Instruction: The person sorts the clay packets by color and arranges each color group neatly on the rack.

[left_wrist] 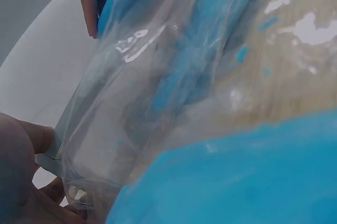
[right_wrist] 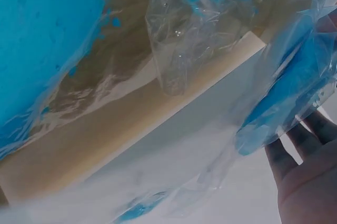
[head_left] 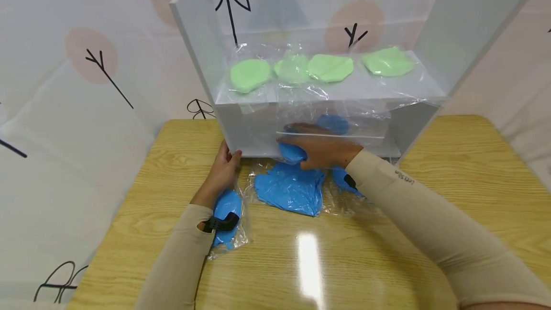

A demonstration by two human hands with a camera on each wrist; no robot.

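Gripping the lower left corner of the white shelf unit [head_left: 200,37], thumb to one side of the board and fingers to the other, the left hand [head_left: 224,169] probably braces the light-looking frame against being nudged. The right hand [head_left: 320,145] reaches inside the lower tier, holding a blue packet [head_left: 292,152] between thumb and fingers just over the front of the bottom board; whether the packet touches that board, I cannot tell. Going in low and from the front seems sensible, since the middle board, with its clear wrap hanging over the edge, roofs that space. Farther back in the tier shows another blue piece [head_left: 332,123]. Four green packets [head_left: 251,74] lie flat in a row on the middle board, perhaps so colours sit apart by level. More blue packets [head_left: 290,190] lie on the table [head_left: 172,181] in front, likely for easy reach, one under the left wrist.
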